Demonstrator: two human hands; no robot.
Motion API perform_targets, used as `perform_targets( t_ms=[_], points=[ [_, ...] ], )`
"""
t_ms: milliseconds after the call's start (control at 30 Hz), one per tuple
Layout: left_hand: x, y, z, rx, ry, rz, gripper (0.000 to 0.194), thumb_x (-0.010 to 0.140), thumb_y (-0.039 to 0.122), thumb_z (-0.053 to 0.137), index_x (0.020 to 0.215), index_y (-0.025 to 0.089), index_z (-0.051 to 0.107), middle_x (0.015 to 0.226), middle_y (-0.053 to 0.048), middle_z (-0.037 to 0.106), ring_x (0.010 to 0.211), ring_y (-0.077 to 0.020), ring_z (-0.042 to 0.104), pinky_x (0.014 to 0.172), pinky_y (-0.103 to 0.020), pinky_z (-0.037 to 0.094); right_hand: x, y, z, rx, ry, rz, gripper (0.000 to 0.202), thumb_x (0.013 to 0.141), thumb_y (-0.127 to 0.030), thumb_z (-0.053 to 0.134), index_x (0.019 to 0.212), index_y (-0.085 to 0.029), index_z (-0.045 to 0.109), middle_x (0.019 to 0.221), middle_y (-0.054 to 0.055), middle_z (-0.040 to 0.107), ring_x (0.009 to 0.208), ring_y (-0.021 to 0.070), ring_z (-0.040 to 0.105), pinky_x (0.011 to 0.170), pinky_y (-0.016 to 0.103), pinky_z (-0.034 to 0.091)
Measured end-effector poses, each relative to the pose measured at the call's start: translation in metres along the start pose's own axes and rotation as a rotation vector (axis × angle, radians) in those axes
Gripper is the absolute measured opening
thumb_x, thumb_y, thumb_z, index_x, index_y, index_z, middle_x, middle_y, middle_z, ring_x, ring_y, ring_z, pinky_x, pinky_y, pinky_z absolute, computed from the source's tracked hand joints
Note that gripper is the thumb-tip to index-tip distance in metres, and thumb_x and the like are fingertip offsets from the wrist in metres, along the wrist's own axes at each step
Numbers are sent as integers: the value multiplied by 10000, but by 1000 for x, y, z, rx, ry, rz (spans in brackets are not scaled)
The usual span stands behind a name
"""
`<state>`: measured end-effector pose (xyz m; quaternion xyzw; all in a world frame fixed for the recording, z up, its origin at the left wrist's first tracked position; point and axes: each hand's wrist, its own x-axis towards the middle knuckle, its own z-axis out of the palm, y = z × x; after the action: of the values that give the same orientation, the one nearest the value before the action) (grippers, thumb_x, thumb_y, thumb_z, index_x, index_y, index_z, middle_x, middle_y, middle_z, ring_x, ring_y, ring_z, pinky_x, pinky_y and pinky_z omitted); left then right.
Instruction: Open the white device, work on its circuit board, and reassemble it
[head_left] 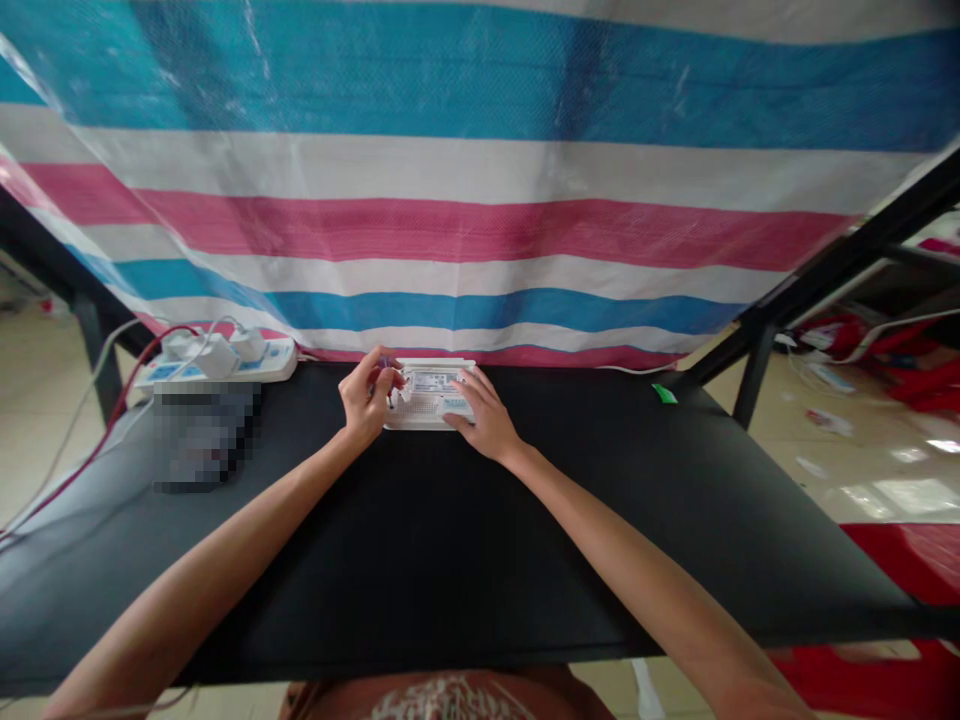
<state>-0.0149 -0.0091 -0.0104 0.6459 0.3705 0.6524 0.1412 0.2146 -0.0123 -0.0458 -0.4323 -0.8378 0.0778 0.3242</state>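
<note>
A white rectangular board or shallow tray [431,424] lies near the back edge of the table; it bears printed panels and what looks like a grid of small holes, but its kind is unclear. My left hand [367,393] is at its left side, thumb and fingers pinched together. Something small and purplish shows at those fingertips, too small to name. With fingers spread, my right hand [486,412] rests on the board's right part and covers some of it.
On the left stand a white power strip [274,362] with plugs and cables, and a pixelated dark object [206,440]. A small green packet [664,394] lies on the black table [480,560] at right. Behind hangs a striped plastic sheet [450,230]; dark frame bars flank it.
</note>
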Motion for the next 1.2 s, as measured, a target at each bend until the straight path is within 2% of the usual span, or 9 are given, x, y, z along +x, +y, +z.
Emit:
perform_targets(
  t_ms=[100, 200, 400, 533, 667, 767, 867, 1033, 1200],
  points=[
    [3, 2, -3, 197, 90, 76, 168, 931, 289, 616, 1027, 182, 702, 842, -25, 662, 716, -139, 605, 660, -248, 513, 0, 1, 0, 2, 9, -9, 702, 941, -632, 493, 1399, -104, 556, 1530, 189, 452, 1505, 331, 267, 1202, 524, 310],
    [4, 2, -6, 275, 129, 118, 180, 905, 287, 653, 1040, 187, 716, 824, -18, 662, 706, -139, 588, 680, -258, 510, 0, 1, 0, 7, 16, -7, 670, 940, -622, 503, 1409, -145, 552, 1535, 171, 453, 1504, 329, 271, 1195, 548, 313],
    [0, -3, -10, 168, 79, 29, 199, 950, 314, 573, 1023, 169, 689, 729, -2, 664, 586, -118, 621, 597, -227, 501, -1, 2, 2, 3, 31, -21, 696, 936, -628, 504, 1405, -115, 553, 1530, 188, 453, 1503, 330, 273, 1196, 532, 318],
    [-1, -2, -10, 75, 28, 22, 233, 988, 331, 506, 1021, 169, 670, 680, 4, 652, 540, -110, 601, 567, -218, 489, -1, 2, 2, 1, 35, -16, 700, 934, -629, 508, 1406, -114, 554, 1527, 192, 455, 1502, 334, 275, 1194, 538, 320],
    [2, -1, -11, 144, 28, 49, 238, 986, 342, 515, 1012, 171, 677, 708, -6, 644, 597, -123, 601, 609, -234, 499, 0, 1, 1, -1, 24, -12, 720, 932, -634, 505, 1397, -87, 559, 1517, 210, 463, 1500, 339, 278, 1199, 533, 313],
    [4, 1, -11, 257, 82, 104, 203, 949, 335, 590, 1002, 173, 698, 821, -36, 661, 693, -143, 602, 658, -254, 507, 0, 1, 1, 0, 18, -11, 701, 932, -635, 506, 1410, -124, 550, 1527, 190, 459, 1501, 334, 278, 1195, 546, 311],
    [6, 2, -10, 297, 99, 143, 177, 924, 313, 638, 1015, 181, 712, 851, -36, 671, 686, -138, 592, 664, -255, 505, -1, 1, 1, 6, 23, -8, 680, 933, -629, 512, 1430, -166, 532, 1537, 171, 451, 1503, 333, 276, 1184, 567, 318],
    [4, 1, -10, 251, 84, 92, 195, 931, 310, 609, 1037, 177, 705, 730, -11, 685, 627, -146, 632, 649, -255, 513, -1, 2, 2, 15, 30, -14, 676, 929, -625, 523, 1428, -169, 536, 1533, 176, 455, 1501, 336, 280, 1177, 571, 326],
    [2, 1, -10, 144, 41, 24, 211, 970, 320, 547, 1024, 175, 690, 717, 2, 672, 543, -110, 610, 585, -222, 492, -1, 1, 1, 7, 30, -11, 685, 932, -639, 505, 1423, -163, 541, 1534, 171, 456, 1501, 328, 284, 1184, 558, 325]
  ],
)
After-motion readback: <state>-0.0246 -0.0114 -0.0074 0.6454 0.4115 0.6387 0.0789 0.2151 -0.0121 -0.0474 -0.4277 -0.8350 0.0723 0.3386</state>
